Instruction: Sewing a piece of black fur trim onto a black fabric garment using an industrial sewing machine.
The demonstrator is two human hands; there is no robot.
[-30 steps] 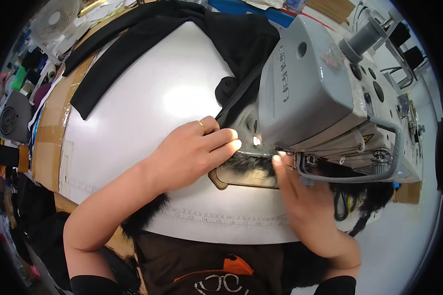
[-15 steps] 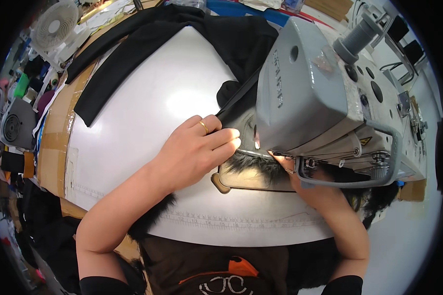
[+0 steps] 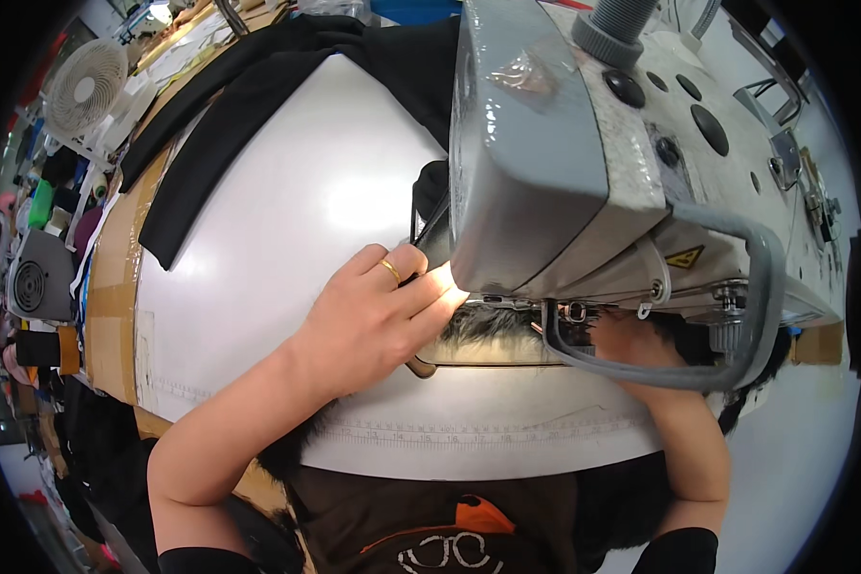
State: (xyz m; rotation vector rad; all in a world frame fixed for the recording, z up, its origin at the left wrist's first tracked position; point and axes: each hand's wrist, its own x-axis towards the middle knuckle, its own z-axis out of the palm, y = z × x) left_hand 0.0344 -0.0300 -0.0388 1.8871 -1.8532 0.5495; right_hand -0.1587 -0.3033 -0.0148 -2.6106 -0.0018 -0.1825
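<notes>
My left hand (image 3: 378,316) has curled fingers pressed on a piece of dark fabric with black fur (image 3: 493,325) at the grey sewing machine (image 3: 526,163), its fingertips beside the lit needle area; a gold ring is on one finger. My right hand (image 3: 631,340) is beneath the machine's front, partly behind the grey guard bar (image 3: 765,287), so its fingers are hidden. The fur piece lies over the metal bed plate, and more black fur hangs at both sides of the white table (image 3: 249,335).
A black garment (image 3: 201,191) with long strips lies across the table's back. Taped cardboard (image 3: 115,316) edges the left, beside a white fan (image 3: 84,88), a grey speaker-like box (image 3: 40,275) and assorted spools and clutter. A brown apron (image 3: 411,517) shows at the lower edge.
The view has shifted so the machine looms larger and further left. My right hand has slid back under the machine, more hidden now. My left hand stays curled on the fabric, slightly lower in view.
</notes>
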